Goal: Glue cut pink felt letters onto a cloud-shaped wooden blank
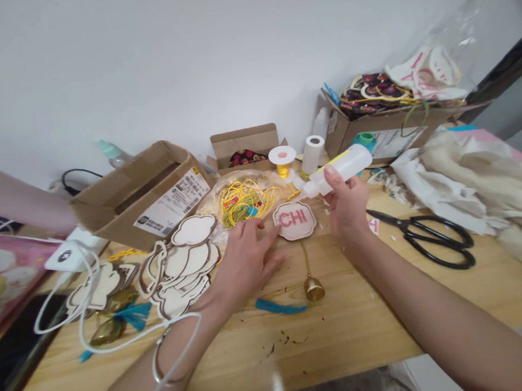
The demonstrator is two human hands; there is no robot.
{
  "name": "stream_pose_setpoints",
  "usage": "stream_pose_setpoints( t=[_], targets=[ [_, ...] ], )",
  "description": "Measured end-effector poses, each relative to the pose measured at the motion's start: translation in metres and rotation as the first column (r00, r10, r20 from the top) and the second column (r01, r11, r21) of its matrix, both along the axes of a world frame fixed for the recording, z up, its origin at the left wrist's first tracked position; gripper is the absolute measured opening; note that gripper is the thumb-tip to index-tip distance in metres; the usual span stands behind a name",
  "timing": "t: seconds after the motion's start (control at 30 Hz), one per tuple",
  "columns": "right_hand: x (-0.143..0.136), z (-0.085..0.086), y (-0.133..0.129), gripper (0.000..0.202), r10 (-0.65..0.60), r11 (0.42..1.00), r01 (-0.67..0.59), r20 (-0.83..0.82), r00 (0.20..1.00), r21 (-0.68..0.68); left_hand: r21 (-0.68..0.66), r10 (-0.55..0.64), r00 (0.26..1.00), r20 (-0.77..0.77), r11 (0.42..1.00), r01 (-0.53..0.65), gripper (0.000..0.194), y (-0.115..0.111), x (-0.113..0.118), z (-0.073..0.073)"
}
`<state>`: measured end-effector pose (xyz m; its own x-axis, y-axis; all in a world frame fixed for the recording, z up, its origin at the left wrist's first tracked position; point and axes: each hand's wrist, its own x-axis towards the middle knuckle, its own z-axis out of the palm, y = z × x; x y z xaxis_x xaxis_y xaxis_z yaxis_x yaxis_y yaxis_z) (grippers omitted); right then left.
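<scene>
My right hand [348, 204] is wrapped round a white squeeze bottle [348, 161], tilted with its nozzle pointing down and left. Beneath and left of the nozzle lies a small scalloped plaque [295, 221] with pink letters reading CHI. My left hand [249, 253] is open, its fingers spread, with a fingertip at the plaque's left edge. From the plaque a cord runs down to a gold bell [314, 288], and a blue tassel [281, 306] lies left of the bell. Behind my left hand sits a tangle of yellow and green cords [246, 202].
Black scissors [440, 236] lie at the right beside white cloth [447, 176]. Cut wooden shapes [183, 263] are piled at the left. Cardboard boxes [142, 195] stand along the wall. A white cable [141, 341] crosses by my left forearm. Spools [282, 158] stand behind the plaque.
</scene>
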<state>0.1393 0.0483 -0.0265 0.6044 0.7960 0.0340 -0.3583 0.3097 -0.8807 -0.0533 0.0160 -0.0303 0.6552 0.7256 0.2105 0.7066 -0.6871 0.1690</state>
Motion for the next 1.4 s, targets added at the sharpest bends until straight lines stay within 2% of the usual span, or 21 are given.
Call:
stream_pose_setpoints(
  t=[0.4,0.7,1.03,1.4],
  targets=[
    [-0.001,-0.001,0.000,0.036,0.009,1.000,-0.009,-0.018,1.000,-0.001,-0.089,0.006,0.999,0.053,0.996,-0.001,0.046,0.005,-0.001,-0.004],
    [0.000,0.000,-0.001,0.038,-0.002,1.000,0.002,0.003,1.000,-0.021,-0.158,-0.005,0.982,0.190,0.987,0.036,0.043,0.009,-0.006,-0.007],
    [-0.001,0.001,0.000,0.036,0.002,1.000,-0.002,-0.034,0.999,0.005,-0.131,-0.038,0.994,0.099,0.990,0.051,0.048,0.009,-0.004,-0.010],
    [-0.001,0.002,-0.001,0.038,-0.007,1.000,0.007,-0.025,1.000,-0.008,-0.157,-0.036,0.989,0.144,0.986,0.059,0.046,0.009,-0.005,-0.009]
  ],
)
